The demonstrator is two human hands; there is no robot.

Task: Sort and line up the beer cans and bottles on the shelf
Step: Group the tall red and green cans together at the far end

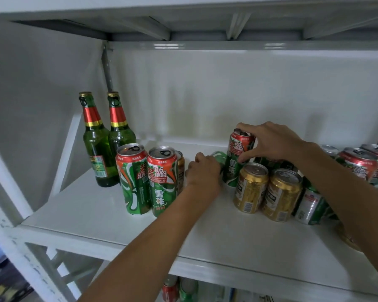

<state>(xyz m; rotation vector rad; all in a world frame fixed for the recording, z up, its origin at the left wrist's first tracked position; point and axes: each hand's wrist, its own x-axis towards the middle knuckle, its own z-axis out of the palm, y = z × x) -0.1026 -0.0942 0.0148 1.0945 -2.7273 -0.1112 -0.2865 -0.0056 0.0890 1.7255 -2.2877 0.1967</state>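
My right hand (271, 142) grips the top rim of a tall green and red aluminium beer can (238, 158), fingers curled over its lid and thumb on its side; the can stands upright on the white metal shelf (96, 214). My left hand (202, 171) is just left of it, curled around a green can (218, 156) that is mostly hidden; how firm this hold is, I cannot tell. Below the right hand stand 2 gold cans (266, 190), touching. Left of the left hand stand 2 green and red cans (146, 179), and beyond them 2 green glass bottles (107, 140) with red neck foil.
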